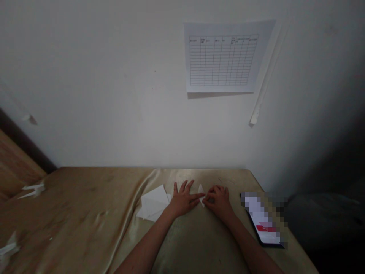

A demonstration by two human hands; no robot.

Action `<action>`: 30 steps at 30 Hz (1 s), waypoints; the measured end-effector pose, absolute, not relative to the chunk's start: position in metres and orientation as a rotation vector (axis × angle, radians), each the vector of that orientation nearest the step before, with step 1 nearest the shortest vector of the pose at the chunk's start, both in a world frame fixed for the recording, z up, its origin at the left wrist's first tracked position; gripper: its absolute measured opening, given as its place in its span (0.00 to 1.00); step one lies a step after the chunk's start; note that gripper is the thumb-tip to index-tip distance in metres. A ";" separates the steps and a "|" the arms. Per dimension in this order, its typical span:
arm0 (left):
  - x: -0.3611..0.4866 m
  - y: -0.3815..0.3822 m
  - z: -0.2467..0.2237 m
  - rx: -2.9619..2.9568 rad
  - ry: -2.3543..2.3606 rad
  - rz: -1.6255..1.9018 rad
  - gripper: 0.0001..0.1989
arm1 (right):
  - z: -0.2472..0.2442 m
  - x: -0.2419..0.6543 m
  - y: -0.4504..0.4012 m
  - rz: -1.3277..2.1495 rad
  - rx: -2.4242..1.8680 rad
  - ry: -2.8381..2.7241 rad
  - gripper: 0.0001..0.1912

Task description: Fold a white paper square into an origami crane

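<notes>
1. Locate the workpiece. Through the head view I see a small white paper piece (pixel 201 188), pointed at its far and near ends, lying on the cloth-covered counter (pixel 194 243) between my hands.

2. Check each grip. My left grip (pixel 182 203) is released: palm down, fingers spread, forefinger extended over the paper. My right grip (pixel 219 199) has its fingers bent, with thumb and forefinger close together at the paper's right edge; I cannot tell whether the paper is pinched between them.

3. Perform the step. I judge this to be shaping or pressing a fold. I should pin the paper with the left forefinger, align the edges before applying pressure, then run the right fingertip along the crease from one end to the other. Excess force could skew the points; a light first pass, then a firm one, should serve better.

4. Observe clearances. The loose white sheets (pixel 154 201) lie just left of the left grip, so I should avoid dragging that wrist across them. The smartphone (pixel 265 232) rests to the right, apart from the right forearm.
</notes>
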State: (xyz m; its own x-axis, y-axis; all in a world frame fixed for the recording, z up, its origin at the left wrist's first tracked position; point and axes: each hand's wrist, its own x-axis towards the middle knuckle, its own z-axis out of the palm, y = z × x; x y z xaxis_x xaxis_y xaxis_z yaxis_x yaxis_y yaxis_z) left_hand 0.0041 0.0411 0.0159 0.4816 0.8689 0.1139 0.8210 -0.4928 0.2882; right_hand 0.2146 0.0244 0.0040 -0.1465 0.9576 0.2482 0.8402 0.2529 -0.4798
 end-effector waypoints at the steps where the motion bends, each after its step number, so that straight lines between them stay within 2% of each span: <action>1: 0.004 0.041 0.016 2.548 1.471 0.343 0.19 | 0.004 0.215 0.025 0.313 -1.642 -2.032 0.04; 6: 0.003 0.043 0.013 2.612 1.508 0.247 0.20 | 0.008 0.215 0.024 0.341 -1.677 -2.057 0.07; 21: 0.005 0.044 0.009 2.627 1.554 0.260 0.20 | 0.011 0.211 0.021 0.345 -1.704 -2.055 0.09; 30: 0.002 0.049 0.016 2.702 1.453 0.310 0.17 | 0.009 0.206 0.019 0.286 -1.752 -2.031 0.11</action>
